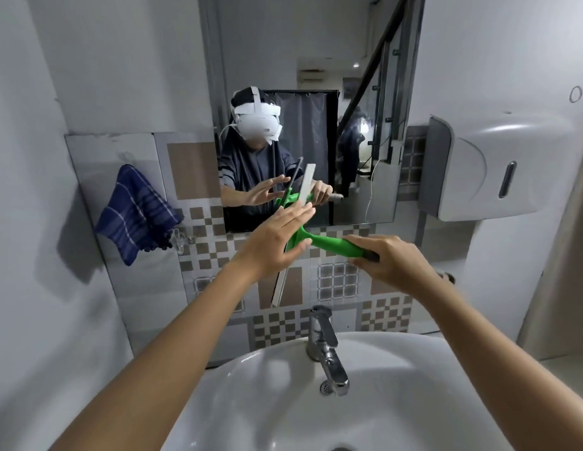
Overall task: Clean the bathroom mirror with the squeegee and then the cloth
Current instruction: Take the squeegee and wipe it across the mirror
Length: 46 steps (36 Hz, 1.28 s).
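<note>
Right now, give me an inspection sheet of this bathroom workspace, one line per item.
Surface: mirror on the wall above the sink; streaks cannot be judged.
Job's things: green squeegee held low, at the mirror's bottom edge, blade roughly upright; blue checked cloth hanging on a wall hook, untouched.
Clutter: nothing seen.
Hands: right hand closed around the squeegee handle; left hand open and flat against the squeegee head.
Cables: a thin white cord shows only in the mirror's reflection.
Surroundings: chrome tap over the sink, white dispenser on the wall right of the mirror, patterned tiles below it.
</note>
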{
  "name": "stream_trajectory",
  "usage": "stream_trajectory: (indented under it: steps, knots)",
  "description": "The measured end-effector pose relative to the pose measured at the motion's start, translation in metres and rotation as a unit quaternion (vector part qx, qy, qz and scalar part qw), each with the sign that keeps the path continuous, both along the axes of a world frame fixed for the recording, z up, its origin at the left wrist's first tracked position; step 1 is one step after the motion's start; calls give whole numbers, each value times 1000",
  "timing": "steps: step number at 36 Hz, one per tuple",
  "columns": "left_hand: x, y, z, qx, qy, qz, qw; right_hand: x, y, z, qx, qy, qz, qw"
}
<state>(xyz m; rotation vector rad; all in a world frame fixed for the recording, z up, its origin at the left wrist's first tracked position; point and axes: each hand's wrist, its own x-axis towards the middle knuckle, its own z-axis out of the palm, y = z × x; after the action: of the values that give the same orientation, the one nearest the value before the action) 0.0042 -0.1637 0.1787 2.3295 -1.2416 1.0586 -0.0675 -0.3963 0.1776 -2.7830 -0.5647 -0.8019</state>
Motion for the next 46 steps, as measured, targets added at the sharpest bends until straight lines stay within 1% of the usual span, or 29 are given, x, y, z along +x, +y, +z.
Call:
stream_trajectory:
  steps: [3, 5, 6, 7, 8, 10, 12, 14, 16, 17, 19, 22, 24, 27, 28, 30, 33, 37, 39, 42, 44, 46]
  knots:
    - [-6, 13, -5, 11, 30, 8, 999, -2, 6, 11, -55, 2, 29, 998]
    - [-15, 33, -6, 35, 43, 13, 998, 1, 16, 17, -70, -24, 66, 995]
    - [-18, 37, -6, 43, 35, 13, 998, 0, 18, 21, -72, -41, 80, 993]
    - [-28, 65, -8, 45, 17, 36, 998, 3, 43, 26, -75, -48, 118, 989]
    - [-35, 83, -10, 52, 0, 55, 997, 5, 59, 30, -96, -49, 127, 986]
    - [-37, 87, -10, 70, -19, 60, 996, 7, 64, 38, -101, -57, 145, 983]
    - [-40, 85, -8, 82, -31, 67, 994, 12, 67, 44, -101, -84, 149, 980]
    - [-40, 91, -4, 58, -30, 69, 995, 17, 72, 54, -106, -111, 163, 975]
    - [-39, 98, -1, 7, -15, 66, 998, 20, 83, 60, -96, -131, 180, 970]
    - [-42, 98, 0, -6, -1, 66, 998, 22, 86, 61, -80, -135, 192, 969]
    - [-46, 90, -6, -29, 4, 67, 997, 25, 88, 56, -36, -169, 208, 963]
    - [-49, 84, -21, -102, 9, 69, 992, 29, 95, 41, 45, -216, 195, 956]
    - [-53, 82, -31, -155, 21, 76, 985, 28, 106, 30, 117, -237, 180, 947]
    - [-59, 78, -42, -220, 34, 86, 971, 23, 127, 17, 258, -244, 140, 924]
    - [-59, 78, -45, -238, 40, 86, 967, 20, 136, 15, 301, -235, 125, 916]
    - [-59, 79, -52, -266, 49, 96, 958, 17, 153, 16, 368, -184, 107, 905]
    - [-59, 85, -60, -291, 44, 129, 947, 17, 180, 22, 426, -82, 127, 892]
    - [-62, 93, -66, -313, 62, 138, 937, 26, 204, 24, 521, 33, 203, 829]
    - [-63, 100, -71, -317, 78, 145, 934, 34, 214, 21, 533, 73, 228, 812]
    - [-64, 113, -82, -319, 137, 155, 925, 42, 229, 11, 524, 113, 256, 804]
    - [-64, 123, -90, -320, 183, 152, 917, 47, 240, -2, 510, 142, 262, 807]
    - [-64, 134, -100, -317, 208, 149, 913, 53, 251, -17, 501, 166, 263, 808]
